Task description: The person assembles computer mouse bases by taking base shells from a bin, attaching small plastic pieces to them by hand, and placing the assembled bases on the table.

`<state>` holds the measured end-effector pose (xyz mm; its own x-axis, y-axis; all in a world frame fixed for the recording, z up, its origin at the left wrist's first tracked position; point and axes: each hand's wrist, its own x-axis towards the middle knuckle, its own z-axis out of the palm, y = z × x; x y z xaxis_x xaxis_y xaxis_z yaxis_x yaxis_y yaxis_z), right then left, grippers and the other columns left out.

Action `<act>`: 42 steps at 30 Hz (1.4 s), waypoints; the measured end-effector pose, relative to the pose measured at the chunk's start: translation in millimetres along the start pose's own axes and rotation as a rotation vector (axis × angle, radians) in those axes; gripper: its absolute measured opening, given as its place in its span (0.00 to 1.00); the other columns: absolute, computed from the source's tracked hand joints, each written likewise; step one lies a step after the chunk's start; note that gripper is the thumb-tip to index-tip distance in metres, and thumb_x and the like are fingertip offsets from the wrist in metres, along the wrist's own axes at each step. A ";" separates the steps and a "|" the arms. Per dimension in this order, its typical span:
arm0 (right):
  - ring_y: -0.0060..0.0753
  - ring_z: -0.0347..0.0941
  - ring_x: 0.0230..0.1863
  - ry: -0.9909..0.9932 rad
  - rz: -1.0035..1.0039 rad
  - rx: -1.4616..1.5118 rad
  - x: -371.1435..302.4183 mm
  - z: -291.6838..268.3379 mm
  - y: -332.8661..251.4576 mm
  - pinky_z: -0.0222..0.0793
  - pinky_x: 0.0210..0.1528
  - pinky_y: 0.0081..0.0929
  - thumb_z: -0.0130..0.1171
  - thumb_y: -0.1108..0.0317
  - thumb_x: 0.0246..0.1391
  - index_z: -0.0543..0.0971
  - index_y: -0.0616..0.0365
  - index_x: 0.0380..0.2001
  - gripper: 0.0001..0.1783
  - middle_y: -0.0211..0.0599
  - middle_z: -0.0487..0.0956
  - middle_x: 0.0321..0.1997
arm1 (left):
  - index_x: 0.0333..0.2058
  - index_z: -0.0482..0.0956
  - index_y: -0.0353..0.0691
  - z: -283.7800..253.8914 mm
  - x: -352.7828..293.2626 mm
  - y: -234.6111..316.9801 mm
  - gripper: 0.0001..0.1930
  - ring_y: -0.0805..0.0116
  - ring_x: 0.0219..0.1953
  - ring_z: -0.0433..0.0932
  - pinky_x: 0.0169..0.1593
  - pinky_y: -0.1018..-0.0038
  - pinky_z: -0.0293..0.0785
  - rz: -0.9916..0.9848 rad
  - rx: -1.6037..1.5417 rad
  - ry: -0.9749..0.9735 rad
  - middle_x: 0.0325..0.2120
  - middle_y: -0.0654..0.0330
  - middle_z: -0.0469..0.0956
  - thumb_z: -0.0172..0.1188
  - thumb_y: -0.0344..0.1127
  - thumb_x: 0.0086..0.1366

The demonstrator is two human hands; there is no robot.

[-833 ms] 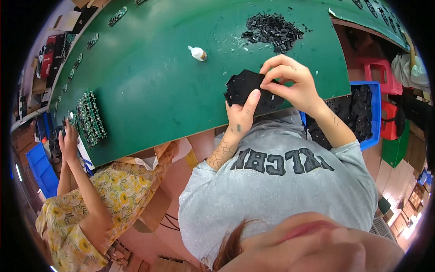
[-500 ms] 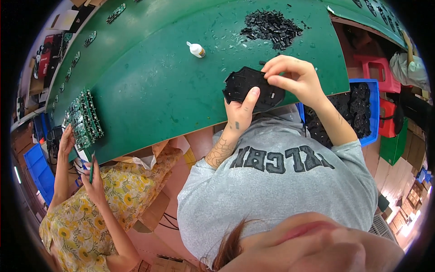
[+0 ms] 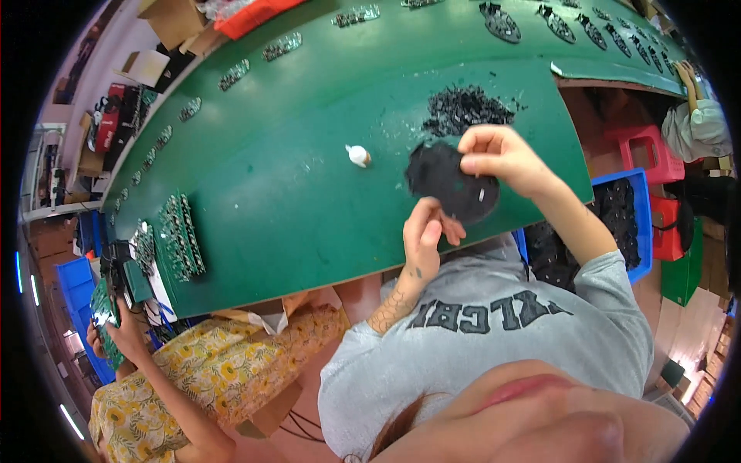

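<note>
Black plastic shell, thin and plate-like, notched along its left end, rounder at the right; slightly blurred, dark all over except a small pale rectangular mark near the right edge. Held above the near edge of the green table, just this side of a heap of small black pieces. Right hand pinches its upper right edge between thumb and fingers. Left hand just below the shell, fingers loosely curled, gripping nothing; contact with the shell cannot be told. Containers: blue bin beyond the table edge, by the right forearm, well filled with black plastic parts. Small white bottle tipped on the table, left of the shell; contents hidden. Another blue bin at far left, beside a co-worker; inside not readable.
</note>
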<state>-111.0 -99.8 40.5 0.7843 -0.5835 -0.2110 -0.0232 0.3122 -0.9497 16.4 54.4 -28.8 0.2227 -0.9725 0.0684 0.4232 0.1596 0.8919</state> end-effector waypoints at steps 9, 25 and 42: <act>0.29 0.73 0.31 0.876 -0.239 -0.772 171.9 -182.1 -24.9 0.67 0.34 0.25 0.63 0.54 0.42 0.78 0.60 0.30 0.19 0.37 0.79 0.30 | 0.43 0.68 0.31 15.0 7.0 11.4 0.15 0.77 0.20 0.68 0.25 0.83 0.66 0.002 0.146 -0.053 0.20 0.59 0.72 0.43 0.36 0.63; 0.28 0.72 0.27 0.817 -0.481 -0.926 151.5 -177.7 -31.9 0.67 0.30 0.27 0.57 0.59 0.48 0.80 0.57 0.28 0.12 0.35 0.77 0.24 | 0.43 0.69 0.33 17.3 8.9 8.7 0.12 0.79 0.20 0.68 0.26 0.84 0.66 -0.037 0.183 -0.050 0.20 0.60 0.72 0.46 0.30 0.63; 0.18 0.68 0.18 1.550 0.317 -0.423 -254.9 -160.9 216.4 0.63 0.25 0.17 0.63 0.57 0.44 0.81 0.59 0.17 0.16 0.29 0.77 0.17 | 0.41 0.70 0.31 23.9 4.8 13.1 0.11 0.76 0.21 0.70 0.26 0.82 0.67 -0.009 0.410 -0.037 0.20 0.58 0.73 0.48 0.28 0.61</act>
<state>-415.7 -4.1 -148.5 -0.6133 -0.7718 -0.1679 -0.4152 0.4958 -0.7628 2.0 47.8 -6.1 0.1854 -0.9803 0.0687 0.0379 0.0770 0.9963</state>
